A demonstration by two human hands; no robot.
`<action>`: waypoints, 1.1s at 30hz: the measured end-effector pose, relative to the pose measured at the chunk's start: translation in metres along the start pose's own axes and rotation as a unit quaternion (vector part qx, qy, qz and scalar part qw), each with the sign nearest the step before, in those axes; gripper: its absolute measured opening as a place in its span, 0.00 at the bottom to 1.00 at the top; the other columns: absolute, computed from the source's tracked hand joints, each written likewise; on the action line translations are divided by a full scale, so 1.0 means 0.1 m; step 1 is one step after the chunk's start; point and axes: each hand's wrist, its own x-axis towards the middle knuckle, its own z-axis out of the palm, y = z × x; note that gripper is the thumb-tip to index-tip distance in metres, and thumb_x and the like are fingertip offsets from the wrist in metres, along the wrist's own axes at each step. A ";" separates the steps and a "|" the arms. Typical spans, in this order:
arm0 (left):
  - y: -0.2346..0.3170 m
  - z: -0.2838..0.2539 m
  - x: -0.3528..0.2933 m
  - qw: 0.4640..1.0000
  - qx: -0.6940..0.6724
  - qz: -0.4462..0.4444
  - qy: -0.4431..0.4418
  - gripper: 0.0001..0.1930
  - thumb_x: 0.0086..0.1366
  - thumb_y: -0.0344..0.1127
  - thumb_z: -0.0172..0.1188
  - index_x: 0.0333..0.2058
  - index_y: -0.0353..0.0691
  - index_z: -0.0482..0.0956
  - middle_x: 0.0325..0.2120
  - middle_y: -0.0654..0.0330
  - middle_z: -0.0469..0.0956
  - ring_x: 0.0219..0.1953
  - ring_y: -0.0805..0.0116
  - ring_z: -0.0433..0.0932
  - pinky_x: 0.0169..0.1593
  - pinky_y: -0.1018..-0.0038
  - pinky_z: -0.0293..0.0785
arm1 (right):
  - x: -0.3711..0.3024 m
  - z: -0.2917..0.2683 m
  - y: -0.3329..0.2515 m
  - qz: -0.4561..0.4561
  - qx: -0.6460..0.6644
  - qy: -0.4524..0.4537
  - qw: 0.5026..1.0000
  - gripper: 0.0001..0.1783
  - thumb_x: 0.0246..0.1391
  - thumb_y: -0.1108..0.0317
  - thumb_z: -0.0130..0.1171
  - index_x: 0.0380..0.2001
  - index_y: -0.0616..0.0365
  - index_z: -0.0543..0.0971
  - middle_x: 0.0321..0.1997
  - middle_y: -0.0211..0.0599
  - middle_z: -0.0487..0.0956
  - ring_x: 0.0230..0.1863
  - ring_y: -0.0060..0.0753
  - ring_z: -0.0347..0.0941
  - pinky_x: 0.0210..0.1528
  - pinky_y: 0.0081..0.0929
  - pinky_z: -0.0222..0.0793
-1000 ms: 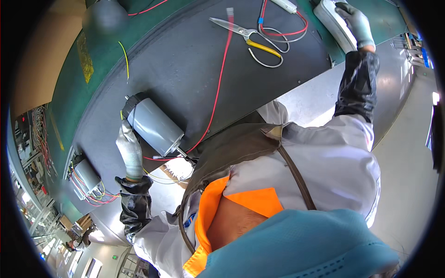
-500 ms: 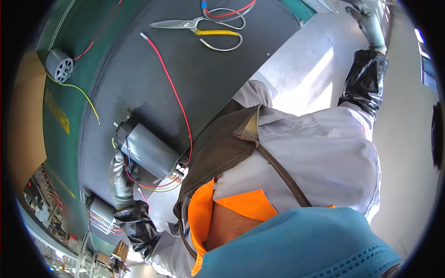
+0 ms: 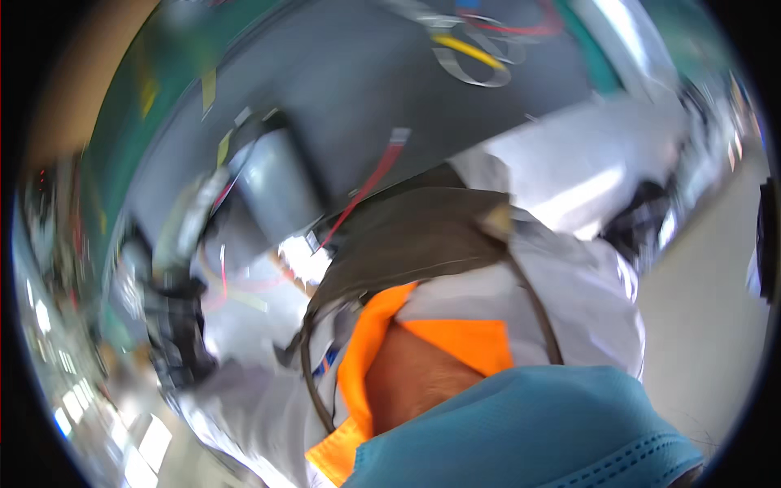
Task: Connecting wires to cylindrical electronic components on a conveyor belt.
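My left hand point(image 3: 193, 215), in a grey glove, is closed against the side of a grey cylindrical electric motor point(image 3: 277, 183). The motor lies on a dark grey work surface, its black end cap away from me. Thin wires trail from its near end, close to my apron. Far to the right, my gloved right hand point(image 3: 709, 134) is stretched out past a bare metal surface; motion smears its fingers, so anything in them is hidden. A loose red wire point(image 3: 378, 171) runs between the motor and my apron.
Scissors with a yellow-marked handle point(image 3: 472, 53) lie at the far side, beside a looped red cable point(image 3: 533, 31). A green surface point(image 3: 154, 89) borders the dark surface point(image 3: 350, 81) on the left. The metal surface point(image 3: 586, 150) extends to the right.
The whole view has swung and blurred. Scissors and red wire now appear further right, and the motor appears higher and more upright, with my left hand still at its side. My right hand appears lower.
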 end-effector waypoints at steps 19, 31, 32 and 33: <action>-0.43 0.32 0.26 0.945 -0.223 0.230 -0.067 0.25 0.77 0.54 0.45 0.44 0.36 0.81 0.27 0.65 0.78 0.25 0.76 0.74 0.29 0.77 0.72 | -1.92 3.66 -1.10 -0.516 0.107 -0.440 0.727 0.18 0.52 0.78 0.63 0.48 0.57 0.83 0.49 0.38 0.85 0.39 0.40 0.83 0.43 0.32 0.81; -0.24 0.41 0.15 0.959 -0.262 0.072 0.082 0.12 0.74 0.36 0.55 0.37 0.32 0.79 0.28 0.58 0.81 0.24 0.54 0.78 0.30 0.67 0.77 | -1.72 3.55 -1.31 -0.474 0.158 -0.537 0.679 0.15 0.53 0.72 0.62 0.45 0.48 0.84 0.48 0.34 0.84 0.40 0.41 0.84 0.40 0.34 0.81; -0.20 0.40 0.10 0.963 0.089 0.142 0.210 0.13 0.74 0.37 0.54 0.36 0.31 0.78 0.26 0.62 0.80 0.23 0.60 0.78 0.30 0.68 0.77 | -1.72 3.48 -1.40 -0.498 0.134 -0.560 0.648 0.13 0.54 0.70 0.62 0.44 0.48 0.84 0.47 0.31 0.84 0.39 0.41 0.83 0.41 0.35 0.80; -0.20 0.31 0.07 0.965 0.113 0.145 0.186 0.18 0.77 0.42 0.52 0.42 0.29 0.78 0.24 0.67 0.79 0.23 0.66 0.77 0.29 0.67 0.75 | -1.76 3.49 -1.42 -0.507 0.138 -0.554 0.646 0.14 0.53 0.69 0.62 0.44 0.48 0.84 0.47 0.30 0.84 0.39 0.40 0.83 0.41 0.36 0.80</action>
